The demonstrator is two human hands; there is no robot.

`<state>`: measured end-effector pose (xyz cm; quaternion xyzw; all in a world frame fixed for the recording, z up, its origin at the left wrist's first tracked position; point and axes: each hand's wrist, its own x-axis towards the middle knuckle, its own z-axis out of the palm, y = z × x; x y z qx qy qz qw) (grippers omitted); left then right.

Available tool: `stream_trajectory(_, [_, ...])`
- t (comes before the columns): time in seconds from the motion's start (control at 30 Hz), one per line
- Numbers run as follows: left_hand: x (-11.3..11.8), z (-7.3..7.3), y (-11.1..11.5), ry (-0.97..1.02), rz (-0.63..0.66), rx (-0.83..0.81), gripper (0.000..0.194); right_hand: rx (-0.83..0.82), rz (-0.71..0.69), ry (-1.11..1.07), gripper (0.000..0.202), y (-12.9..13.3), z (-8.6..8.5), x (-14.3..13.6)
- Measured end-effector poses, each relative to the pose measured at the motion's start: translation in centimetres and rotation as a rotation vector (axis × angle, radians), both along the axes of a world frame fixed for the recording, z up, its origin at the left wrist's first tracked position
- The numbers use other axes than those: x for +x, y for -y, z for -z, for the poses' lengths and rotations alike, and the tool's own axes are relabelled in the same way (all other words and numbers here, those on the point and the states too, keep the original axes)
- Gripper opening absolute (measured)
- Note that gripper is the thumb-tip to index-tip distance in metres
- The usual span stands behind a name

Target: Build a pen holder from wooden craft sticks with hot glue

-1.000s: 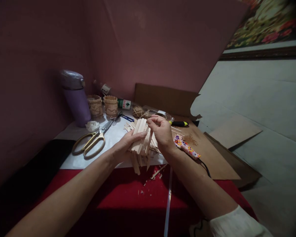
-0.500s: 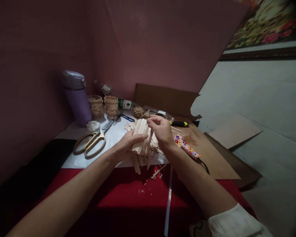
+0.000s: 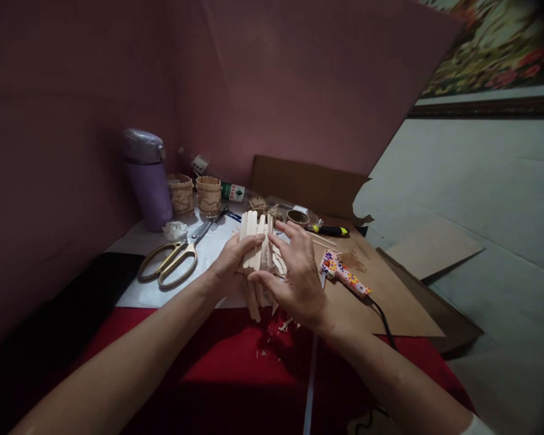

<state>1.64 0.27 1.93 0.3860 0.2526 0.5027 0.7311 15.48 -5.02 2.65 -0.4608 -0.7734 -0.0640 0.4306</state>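
Observation:
My left hand (image 3: 233, 261) is closed around an upright bunch of pale wooden craft sticks (image 3: 252, 243), its thumb pressed across the front. The sticks stand side by side with uneven tops, and a gap shows between some at the right; whether they are fixed to something behind cannot be told. At the right side of the bunch is my right hand (image 3: 299, 275), open, thumb and fingers spread apart, fingertips close to the rightmost sticks. Behind and below the bunch lie more loose sticks, partly hidden by my hands.
Left stand a purple bottle (image 3: 150, 192), two decorated wooden cups (image 3: 209, 196) and large gold-handled scissors (image 3: 178, 264). A tape roll (image 3: 298, 217), a black-and-yellow cutter (image 3: 333, 231) and a flower-patterned glue gun (image 3: 344, 273) lie right on cardboard (image 3: 401, 302). Red cloth (image 3: 217, 356) covers the front.
My right hand has gone from a pinch at the top right of the bunch to spread fingers, lower along its right side. My left hand keeps its hold. The view has shifted slightly.

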Motion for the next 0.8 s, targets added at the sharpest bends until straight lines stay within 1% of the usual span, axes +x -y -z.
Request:
stream_trajectory(0.07, [0.1,0.1,-0.1,0.006,0.001,-0.001,0.033,-0.011,-0.005,0.044,0.058,0.2,0.1,0.1])
stream_trajectory(0.2, [0.1,0.3,-0.1,-0.005,0.0,0.014,0.034,-0.05,-0.052,0.063,0.058,-0.2,0.1,0.5])
stream_trajectory(0.37, [0.0,0.0,0.0,-0.016,0.015,0.024,0.038,-0.088,-0.126,0.049,0.062,-0.4,-0.3,0.9])
stream_trajectory(0.53, [0.0,-0.2,0.2,-0.005,0.051,0.052,0.044,-0.109,-0.157,0.025,0.061,-0.6,-0.4,1.4])
stream_trajectory(0.73, [0.2,-0.1,0.4,-0.02,0.03,0.081,0.051,-0.098,-0.16,0.068,0.075,-0.8,-0.4,1.4])
stream_trajectory(0.8, [0.2,-0.1,0.5,-0.023,0.034,0.086,0.054,-0.086,-0.152,0.076,0.076,-0.8,-0.5,1.3])
